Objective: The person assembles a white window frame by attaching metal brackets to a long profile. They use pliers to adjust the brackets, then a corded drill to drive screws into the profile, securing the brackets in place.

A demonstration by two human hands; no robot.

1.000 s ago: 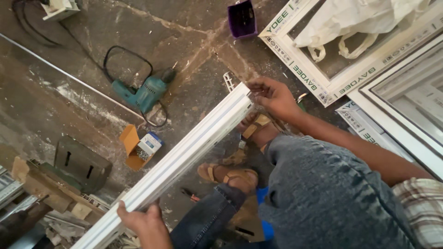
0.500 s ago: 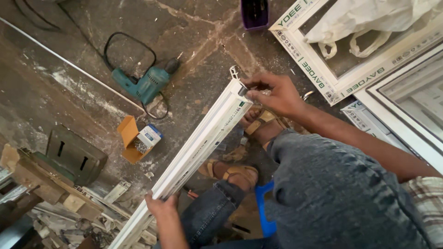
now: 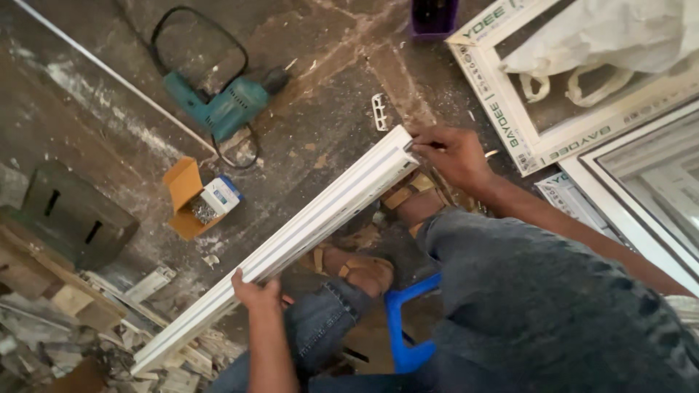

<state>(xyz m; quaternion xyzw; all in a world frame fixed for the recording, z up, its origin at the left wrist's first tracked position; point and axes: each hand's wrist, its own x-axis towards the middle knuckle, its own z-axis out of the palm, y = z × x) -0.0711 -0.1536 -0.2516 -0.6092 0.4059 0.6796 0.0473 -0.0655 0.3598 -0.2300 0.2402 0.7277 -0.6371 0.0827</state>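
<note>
A long white plastic window bar (image 3: pixel 291 240) runs from lower left to upper centre; it looks stiff, hollow and light, best held near both ends. The left hand (image 3: pixel 255 291) wraps its fingers around the middle, while the right hand (image 3: pixel 451 153) pinches the upper end.

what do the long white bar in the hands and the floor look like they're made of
White window-frame profile: probably rigid plastic, smooth and slightly glossy, with moulded grooves along its length; coated metal can't be ruled out. Floor: looks like bare concrete, rough, dark, cracked and streaked with pale dust.
</note>
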